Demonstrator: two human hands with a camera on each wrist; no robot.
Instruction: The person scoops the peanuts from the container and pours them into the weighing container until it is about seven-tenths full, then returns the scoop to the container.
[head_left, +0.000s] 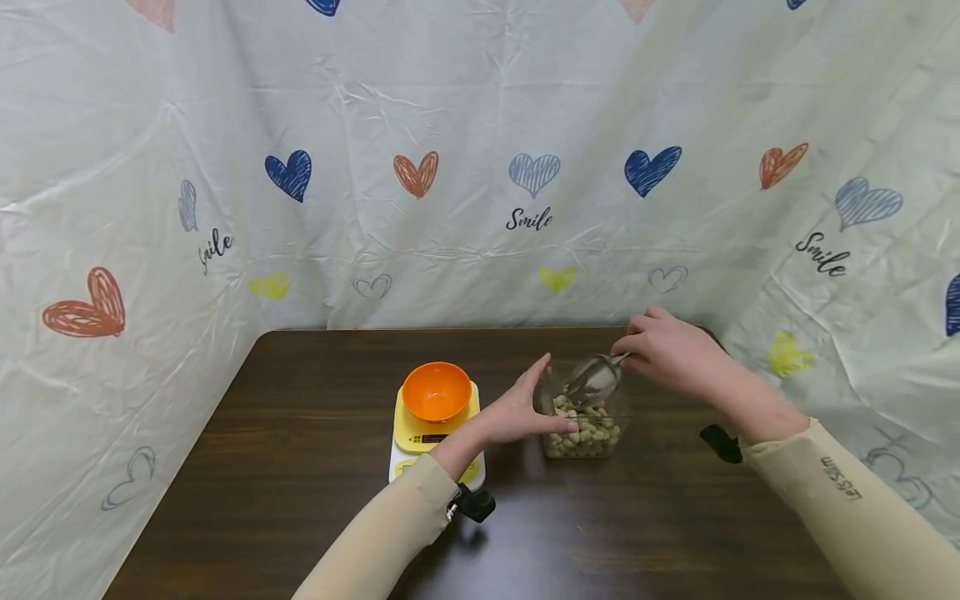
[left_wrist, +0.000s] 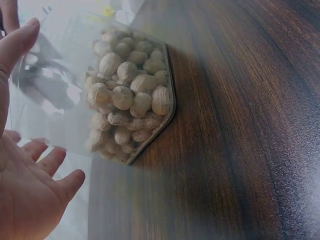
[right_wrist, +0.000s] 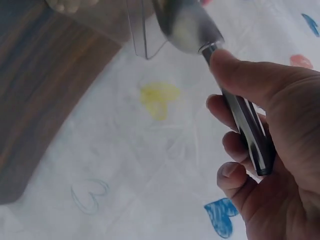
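A clear container (head_left: 551, 446) of unshelled peanuts (head_left: 588, 437) stands on the table; its walls show the nuts in the left wrist view. My left hand (head_left: 521, 411) is at its left side, thumb across the front and fingers spread fairly straight along the wall. A metal scoop (head_left: 594, 382) tilts down into the container's mouth, bowl close above the peanuts. My right hand (head_left: 671, 350) grips its handle (right_wrist: 250, 132), fingers curled round it in the right wrist view. Whether the scoop's bowl carries peanuts is unclear.
An orange bowl (head_left: 437, 393) sits on a yellow and white kitchen scale (head_left: 401, 437), left of the container and partly behind my left forearm. The dark wooden table (head_left: 300, 467) meets a heart-patterned white sheet (head_left: 465, 283) at its back and sides.
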